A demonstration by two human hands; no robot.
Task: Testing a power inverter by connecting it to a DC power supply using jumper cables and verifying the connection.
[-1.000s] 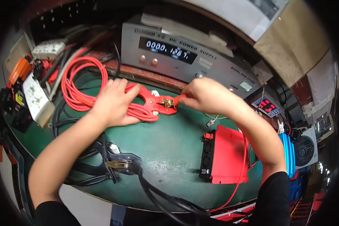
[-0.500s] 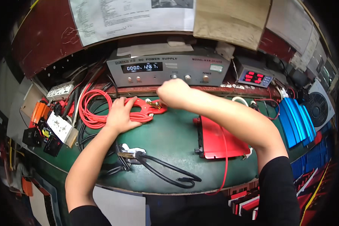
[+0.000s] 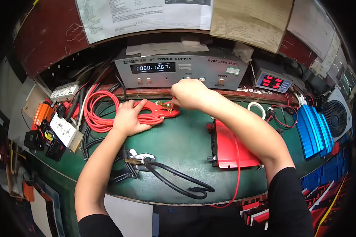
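Observation:
A red clamp [image 3: 169, 113] with brass-coloured jaw parts lies on the green bench mat [image 3: 178, 138], at the end of a coiled red cable [image 3: 94, 114]. My left hand [image 3: 127, 118] is closed over its handles, thumb on the near side and fingers on the far side. At the jaw end, my right hand [image 3: 189, 94] is curled into a fist against the clamp; what its fingers pinch is hidden. Below lies a second clamp [image 3: 140, 158], metal-coloured, with a looped black cable [image 3: 178, 178]. Right of centre sits a red box [image 3: 231, 148], partly under my right forearm.
A grey power supply [image 3: 178, 73] with a lit display stands at the back, a smaller meter [image 3: 272, 81] beside it. Power strips [image 3: 63, 132] and an orange device [image 3: 42, 114] crowd the left. A blue finned case [image 3: 313, 132] and a fan [image 3: 337, 116] stand right. A thin red wire [image 3: 237, 179] crosses the front edge.
The view has shifted slightly. My right hand has lowered a little at the clamp's jaw end, while my left hand stays on the handles.

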